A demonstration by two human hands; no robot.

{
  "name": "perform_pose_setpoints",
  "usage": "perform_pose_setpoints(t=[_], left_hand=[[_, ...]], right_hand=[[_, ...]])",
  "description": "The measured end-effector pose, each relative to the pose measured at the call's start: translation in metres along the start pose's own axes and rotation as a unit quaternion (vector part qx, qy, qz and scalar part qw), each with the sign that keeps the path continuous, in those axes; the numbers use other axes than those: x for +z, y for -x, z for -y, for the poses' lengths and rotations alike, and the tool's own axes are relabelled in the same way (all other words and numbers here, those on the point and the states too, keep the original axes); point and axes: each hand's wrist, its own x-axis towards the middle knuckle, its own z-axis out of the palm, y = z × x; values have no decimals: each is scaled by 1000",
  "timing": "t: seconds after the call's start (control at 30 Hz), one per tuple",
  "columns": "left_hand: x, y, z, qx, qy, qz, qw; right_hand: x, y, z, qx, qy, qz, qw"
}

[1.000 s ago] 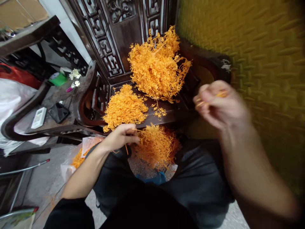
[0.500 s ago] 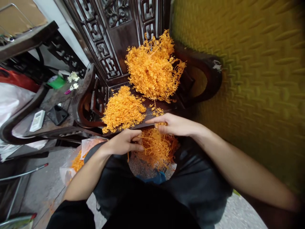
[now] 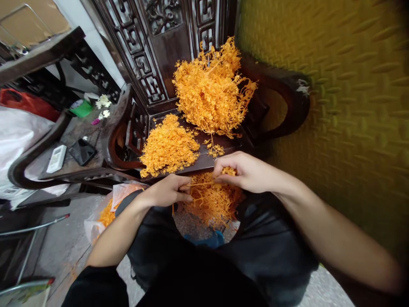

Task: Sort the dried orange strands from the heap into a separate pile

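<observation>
My left hand [image 3: 172, 189] is closed on an orange stem [image 3: 201, 184] that runs across to the other side. My right hand [image 3: 238, 170] pinches the stem's far end, with small orange flower heads [image 3: 229, 171] tucked in its palm. Below both hands hangs a tangle of thin orange stems [image 3: 212, 204], between my knees. Just beyond them, on the dark wooden chair seat [image 3: 204, 163], lies a low heap of loose orange blossoms [image 3: 169, 147]. Behind it stands a larger bunch of branched orange flowers [image 3: 212, 91], with one sprig [image 3: 214, 148] drooping at its front.
The carved chair's armrest [image 3: 300, 98] curves at the right, against yellow textured sheeting [image 3: 345, 119]. On the left wooden seat lie a black phone [image 3: 82, 152], a white remote-like device [image 3: 56, 158] and white flowers [image 3: 103, 101]. A plastic bag [image 3: 94, 226] with orange bits stands on the floor.
My right hand's fingers, stretched out before, have curled in around the flower heads and stem. It has shifted slightly right. My left hand stays almost in place.
</observation>
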Motion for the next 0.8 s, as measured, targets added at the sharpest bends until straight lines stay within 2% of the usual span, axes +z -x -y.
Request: perform_pose_setpoints(t=[0.13, 0.2, 0.3, 0.37, 0.4, 0.47, 0.57, 0.67, 0.73, 0.8], left_hand=[[3, 0, 7, 6, -32, 36, 999], [3, 2, 10, 0, -25, 35, 999], [5, -1, 14, 16, -29, 21, 999], [12, -7, 14, 42, -80, 8, 996], [17, -12, 13, 52, -121, -5, 991], [31, -23, 10, 64, -191, -40, 979], [57, -41, 5, 97, -246, -67, 962], [84, -56, 10, 175, -383, -122, 899], [98, -64, 16, 201, -430, -163, 865], [104, -70, 22, 219, -451, -176, 847]], right_hand=[[-22, 18, -5, 5, -13, -75, 997], [-37, 32, -12, 13, -30, -160, 987], [-53, 47, -24, 21, -61, -346, 936], [-55, 48, -26, 53, -98, -408, 906], [-52, 45, -26, 75, -116, -413, 900], [-43, 32, -20, 99, -142, -381, 908], [-26, -3, -6, 68, -161, -278, 945], [-16, -57, 3, 59, -178, -201, 961], [-13, -103, 1, 89, -217, -198, 952], [-11, -154, -9, 129, -251, -226, 932]])
